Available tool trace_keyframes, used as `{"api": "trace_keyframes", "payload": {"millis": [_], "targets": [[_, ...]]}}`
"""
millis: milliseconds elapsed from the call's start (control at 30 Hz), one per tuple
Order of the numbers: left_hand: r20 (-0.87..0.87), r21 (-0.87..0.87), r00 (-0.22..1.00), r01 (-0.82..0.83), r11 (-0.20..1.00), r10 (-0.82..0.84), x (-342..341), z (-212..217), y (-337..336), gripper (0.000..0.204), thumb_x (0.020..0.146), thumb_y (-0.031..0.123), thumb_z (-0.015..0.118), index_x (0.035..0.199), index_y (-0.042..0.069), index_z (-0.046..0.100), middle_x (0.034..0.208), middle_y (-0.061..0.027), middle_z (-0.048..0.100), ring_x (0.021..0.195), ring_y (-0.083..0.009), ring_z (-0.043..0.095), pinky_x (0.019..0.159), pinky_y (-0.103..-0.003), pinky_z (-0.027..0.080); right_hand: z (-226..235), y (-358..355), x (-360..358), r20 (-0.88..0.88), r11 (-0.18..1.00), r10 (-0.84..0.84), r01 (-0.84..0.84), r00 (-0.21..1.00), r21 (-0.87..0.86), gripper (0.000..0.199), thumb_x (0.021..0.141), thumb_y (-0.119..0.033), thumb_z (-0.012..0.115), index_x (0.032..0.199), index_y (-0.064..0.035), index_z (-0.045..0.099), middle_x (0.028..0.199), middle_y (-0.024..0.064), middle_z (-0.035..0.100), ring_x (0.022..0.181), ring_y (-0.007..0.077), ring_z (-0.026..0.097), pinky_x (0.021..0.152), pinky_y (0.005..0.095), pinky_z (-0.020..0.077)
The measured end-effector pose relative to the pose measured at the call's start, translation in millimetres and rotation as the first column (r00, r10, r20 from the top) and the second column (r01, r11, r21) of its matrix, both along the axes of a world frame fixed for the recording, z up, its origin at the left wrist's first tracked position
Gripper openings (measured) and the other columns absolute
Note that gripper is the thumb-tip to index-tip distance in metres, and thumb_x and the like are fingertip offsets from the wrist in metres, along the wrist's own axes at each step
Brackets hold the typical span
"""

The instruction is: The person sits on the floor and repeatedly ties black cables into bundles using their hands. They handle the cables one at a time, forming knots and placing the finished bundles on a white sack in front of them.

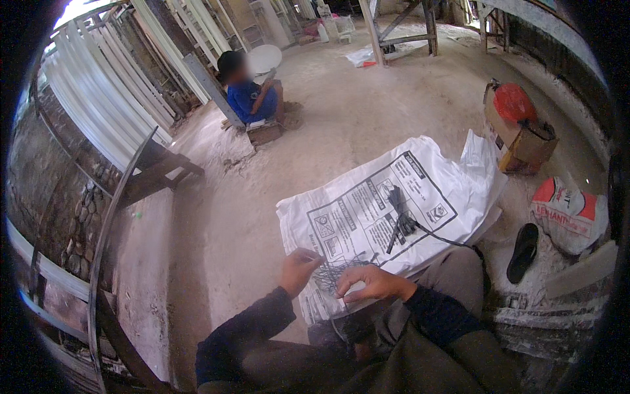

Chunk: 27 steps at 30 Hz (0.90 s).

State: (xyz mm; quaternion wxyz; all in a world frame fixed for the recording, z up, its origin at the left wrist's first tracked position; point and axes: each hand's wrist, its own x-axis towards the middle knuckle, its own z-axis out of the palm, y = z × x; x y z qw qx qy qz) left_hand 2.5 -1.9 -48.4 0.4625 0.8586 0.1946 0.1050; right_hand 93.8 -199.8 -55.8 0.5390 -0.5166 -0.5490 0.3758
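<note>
A white printed woven sack lies spread before my knees. On its near part rests a loose tangle of thin dark wire-like strands. My left hand is at the tangle's left side, thumb and fingertips pinched together. My right hand is at its right side, fingers curled and the thumb near the forefinger. Whatever is between the fingertips is too fine to make out. Farther up the sack lies a bundle of black strips, with a black cord running from it toward my right knee.
A person in blue sits on a low block ahead left. To the right are a cardboard box with a red plastic bag, a red-and-white sack and a black sandal. A dark curved metal edge stands left.
</note>
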Motion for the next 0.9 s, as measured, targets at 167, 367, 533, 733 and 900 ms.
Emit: {"api": "trace_keyframes", "payload": {"millis": [167,367,533,733,900], "targets": [[-0.095,-0.047,0.995,0.015,0.999,-0.019,-1.8,9.2,-14.1,0.018,0.073,0.014,0.064,0.079,-0.002,0.059,0.075,-0.0078,0.06,0.069,-0.0127,0.056,0.064,-0.025,0.044,5.2,-2.2,-2.3,0.039,0.988,-0.122,0.125,0.992,-0.09,0.014,0.071,-0.013,0.068,0.08,-0.004,0.063,0.085,0.0049,0.059,0.087,0.0157,0.054,0.081,0.029,0.0394],[-0.083,-0.136,0.995,0.039,0.99,-0.05,-1.9,7.6,-17.7,0.017,0.074,0.013,0.063,0.079,-0.003,0.06,0.077,-0.0073,0.059,0.072,-0.0127,0.055,0.066,-0.025,0.044,-4.8,-0.8,5.9,-0.114,0.908,-0.41,0.394,0.905,-0.143,0.015,0.07,-0.012,0.069,0.076,-0.0028,0.058,0.071,0.002,0.057,0.072,0.0102,0.053,0.069,0.0259,0.0423],[-0.078,-0.168,0.981,0.16,0.973,-0.175,-1.4,19.0,-22.3,0.016,0.076,0.011,0.061,0.084,-0.003,0.059,0.081,-0.0074,0.057,0.077,-0.0124,0.053,0.07,-0.025,0.042,-29.1,2.5,17.3,0.05,0.686,-0.717,0.716,0.696,-0.126,0.014,0.071,-0.01,0.066,0.073,-0.0031,0.054,0.065,0.0016,0.054,0.063,0.0112,0.051,0.058,0.0272,0.042],[-0.083,-0.294,0.872,0.441,0.848,-0.483,0.0,26.6,-43.2,0.014,0.079,0.014,0.06,0.084,0.001,0.06,0.088,-0.0062,0.054,0.085,-0.0144,0.05,0.077,-0.026,0.04,-45.4,4.7,29.5,0.311,0.518,-0.813,0.855,0.492,0.0,0.011,0.071,-0.009,0.062,0.081,-0.0055,0.058,0.062,0.0055,0.051,0.057,0.0158,0.049,0.053,0.0287,0.0398],[-0.042,-0.286,0.746,0.628,0.723,-0.665,-0.8,23.9,-53.8,0.012,0.079,0.013,0.06,0.083,0.003,0.059,0.09,-0.0051,0.052,0.091,-0.0165,0.048,0.082,-0.029,0.037,-29.1,7.2,25.9,0.18,0.611,-0.742,0.762,0.646,-0.213,0.016,0.073,-0.014,0.062,0.088,-0.0072,0.062,0.06,0.0067,0.052,0.056,0.016,0.049,0.053,0.0285,0.0397]]}}
